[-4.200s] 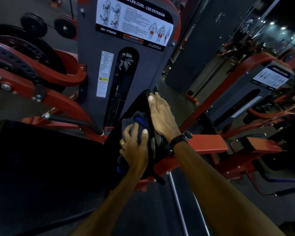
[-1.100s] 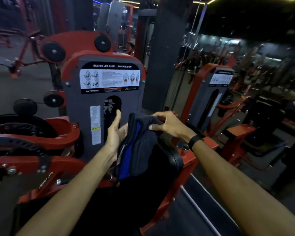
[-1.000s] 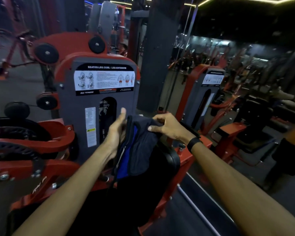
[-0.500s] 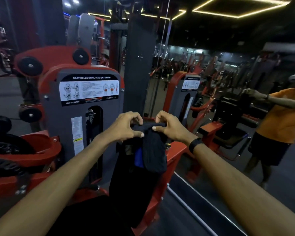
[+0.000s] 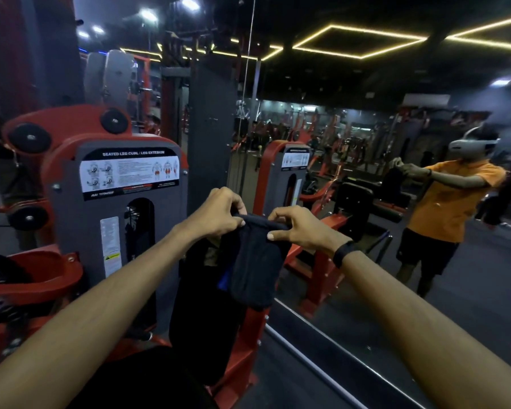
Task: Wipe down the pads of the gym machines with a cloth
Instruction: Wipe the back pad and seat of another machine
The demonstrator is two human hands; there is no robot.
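A dark cloth (image 5: 252,270) with a blue edge hangs in front of me, above the black back pad (image 5: 195,320) of the seated leg curl machine. My left hand (image 5: 216,215) pinches the cloth's top edge at the left. My right hand (image 5: 298,228), with a black band on its wrist, pinches the same edge at the right. The two hands are close together, and the cloth droops below them over the top of the pad. The black seat pad (image 5: 136,379) lies dark at the bottom.
The grey and red weight stack cover (image 5: 115,208) with its instruction label stands just behind the pad. Red machine arms (image 5: 36,278) are at the left. A wall mirror (image 5: 396,202) at the right reflects me in an orange shirt and more machines.
The cloth has come off the pad's face and now hangs between both hands, lifted by its top edge. My view has tilted upward, showing more of the ceiling and mirror.
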